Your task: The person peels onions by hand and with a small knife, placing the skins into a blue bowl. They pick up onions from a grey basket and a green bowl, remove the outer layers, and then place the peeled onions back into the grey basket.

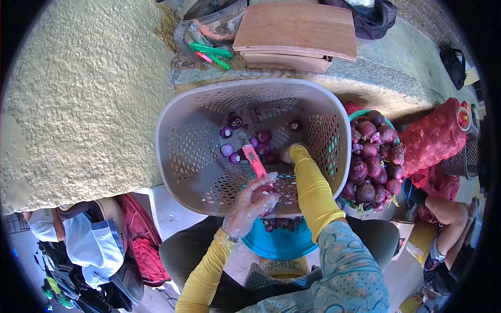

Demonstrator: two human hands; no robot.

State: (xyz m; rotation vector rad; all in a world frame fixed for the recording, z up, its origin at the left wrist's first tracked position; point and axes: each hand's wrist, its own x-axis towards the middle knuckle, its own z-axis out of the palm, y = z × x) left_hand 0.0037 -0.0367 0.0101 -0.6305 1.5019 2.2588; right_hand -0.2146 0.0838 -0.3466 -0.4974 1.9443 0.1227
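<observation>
My left hand (249, 204), in a clear plastic glove, is closed around a red onion (264, 196) over the near rim of a grey perforated basket (180, 201). A pink cutter (254, 161) points up and away from the same hand. My right hand (288, 154) reaches into the basket, mostly hidden by its yellow sleeve; its fingers cannot be made out. Several peeled purple onions (226, 150) lie on the basket floor. Below the near rim, a blue basin (261, 247) holds dark red peelings or onions.
A heaped container of red onions (373, 161) stands right of the basket, beside a full red net sack (433, 135). Behind are a wooden board (297, 26) on a box and green-handled tools (211, 51). Another person's leg (449, 214) shows at far right.
</observation>
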